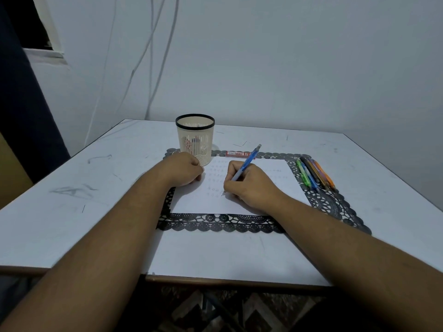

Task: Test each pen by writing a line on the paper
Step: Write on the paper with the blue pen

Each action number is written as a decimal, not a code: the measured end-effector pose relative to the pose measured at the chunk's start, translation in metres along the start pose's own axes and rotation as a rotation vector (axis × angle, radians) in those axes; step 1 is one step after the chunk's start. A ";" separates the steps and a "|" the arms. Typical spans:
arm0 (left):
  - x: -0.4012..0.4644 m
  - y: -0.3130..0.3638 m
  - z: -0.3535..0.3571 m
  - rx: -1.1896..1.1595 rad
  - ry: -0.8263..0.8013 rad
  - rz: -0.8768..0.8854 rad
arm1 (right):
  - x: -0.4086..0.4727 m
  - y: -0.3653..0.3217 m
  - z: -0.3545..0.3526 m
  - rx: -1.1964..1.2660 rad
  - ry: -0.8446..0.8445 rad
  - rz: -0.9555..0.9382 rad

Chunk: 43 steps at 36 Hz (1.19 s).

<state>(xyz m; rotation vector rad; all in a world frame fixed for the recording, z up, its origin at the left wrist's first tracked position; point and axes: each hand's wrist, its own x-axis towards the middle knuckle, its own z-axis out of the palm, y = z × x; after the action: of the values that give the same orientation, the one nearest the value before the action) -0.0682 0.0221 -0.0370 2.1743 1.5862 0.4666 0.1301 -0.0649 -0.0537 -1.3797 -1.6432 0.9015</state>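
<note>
One paper (268, 185) sheet on one black lace mat (330, 202), centre of the counter (72, 212). My right hand (249, 188) pinches one blue pen (247, 164), tip touching the sheet among faint rows of marks. My left hand (184, 170) is curled, resting at the sheet's 10 o'clock corner, holding nothing visible. About five coloured pens (314, 173) lie bunched at 3 o'clock on the mat. One mesh pen cup (195, 138) at 11 o'clock; one red lead case (237, 154) at 12. Bare counter all round the mat.
</note>
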 end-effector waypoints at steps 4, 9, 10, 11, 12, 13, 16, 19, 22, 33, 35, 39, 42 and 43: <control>0.000 0.000 0.001 -0.005 -0.005 0.000 | -0.003 -0.003 -0.001 -0.033 -0.013 -0.004; 0.000 0.001 0.001 0.014 -0.007 0.008 | -0.003 -0.004 0.000 -0.044 -0.015 -0.021; 0.001 0.001 0.000 0.014 -0.007 0.008 | -0.003 -0.004 0.000 -0.047 -0.014 -0.027; 0.000 0.000 0.000 0.015 -0.006 0.007 | -0.003 -0.004 0.001 -0.052 -0.013 -0.032; 0.001 0.001 0.000 0.015 -0.005 0.007 | -0.003 -0.004 0.001 -0.053 -0.011 -0.034; 0.000 0.001 0.000 0.014 -0.005 0.007 | -0.003 -0.004 0.001 -0.054 -0.007 -0.034; 0.000 0.001 0.000 0.006 -0.010 0.007 | -0.003 -0.004 0.000 -0.067 0.018 -0.026; -0.001 0.001 0.001 0.006 -0.008 0.004 | -0.003 -0.003 0.000 -0.065 0.015 -0.026; -0.002 0.001 0.000 0.002 -0.001 -0.001 | -0.005 -0.005 0.002 -0.072 -0.021 -0.037; -0.004 0.004 -0.002 -0.008 -0.013 -0.012 | -0.005 -0.003 -0.003 -0.056 0.016 -0.039; -0.005 0.004 -0.002 -0.009 -0.011 -0.011 | -0.005 -0.003 -0.003 -0.066 0.008 -0.041; -0.005 0.004 -0.002 -0.012 -0.009 -0.009 | -0.004 -0.003 -0.002 -0.077 0.012 -0.040; -0.004 0.004 -0.002 -0.023 -0.008 -0.011 | -0.003 -0.002 -0.002 -0.067 0.037 -0.030; -0.004 0.004 -0.002 -0.023 -0.007 -0.009 | -0.003 -0.002 -0.002 -0.069 0.042 -0.029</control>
<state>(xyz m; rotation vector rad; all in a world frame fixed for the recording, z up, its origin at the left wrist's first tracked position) -0.0673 0.0174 -0.0339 2.1486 1.5788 0.4718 0.1308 -0.0683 -0.0515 -1.4079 -1.6723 0.8004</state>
